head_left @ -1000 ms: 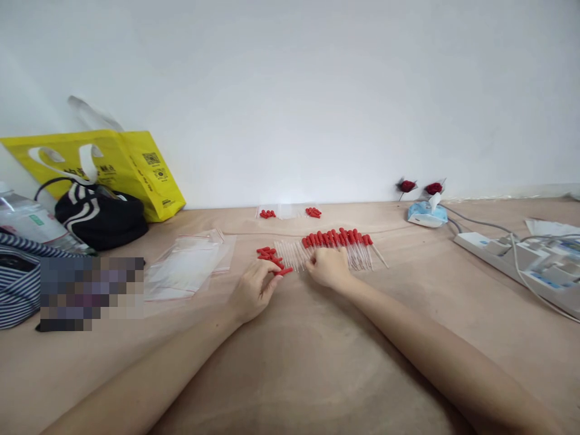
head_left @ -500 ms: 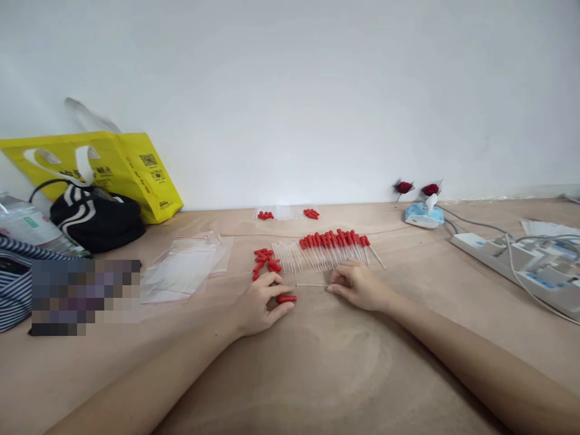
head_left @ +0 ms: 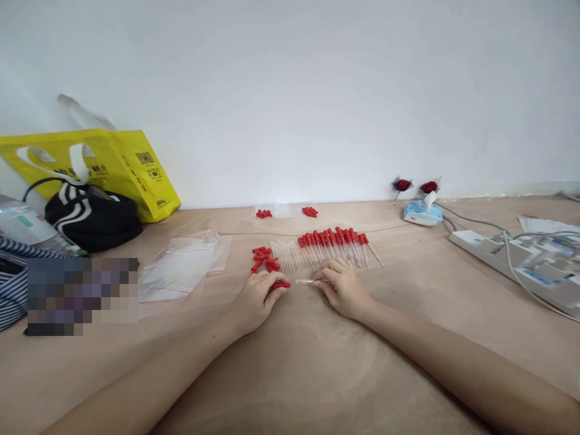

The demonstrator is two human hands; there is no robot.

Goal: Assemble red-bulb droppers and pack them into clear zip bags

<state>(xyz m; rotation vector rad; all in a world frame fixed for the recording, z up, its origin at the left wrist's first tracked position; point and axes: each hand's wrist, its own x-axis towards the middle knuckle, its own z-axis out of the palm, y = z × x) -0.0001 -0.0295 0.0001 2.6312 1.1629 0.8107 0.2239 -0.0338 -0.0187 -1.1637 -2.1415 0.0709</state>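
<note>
Between the thumb and fingers of my left hand point(head_left: 257, 297) is a red rubber dropper bulb point(head_left: 284, 285), its end pointing right. My right hand point(head_left: 343, 289) pinches a thin clear glass tube point(head_left: 304, 281) that lies level and points left at the bulb. A small gap separates the two. Just beyond my left hand is a pile of loose red bulbs point(head_left: 263, 258). To its right lie several bare glass tubes point(head_left: 285, 255). Past my right hand stretches a row of droppers with red bulbs on their tubes point(head_left: 333, 238).
Clear zip bags point(head_left: 188, 266) lie to the left, near a yellow bag point(head_left: 154, 175) and a black pouch point(head_left: 95, 220). Small bags with red bulbs point(head_left: 310, 211) rest by the wall. At right are a wipes pack point(head_left: 422, 214) and a power strip point(head_left: 480, 249) with cables.
My left hand has closed on the red bulb, which was lying between its spread fingers, and raised it slightly. My right hand has shifted left along the tube, covering more of it.
</note>
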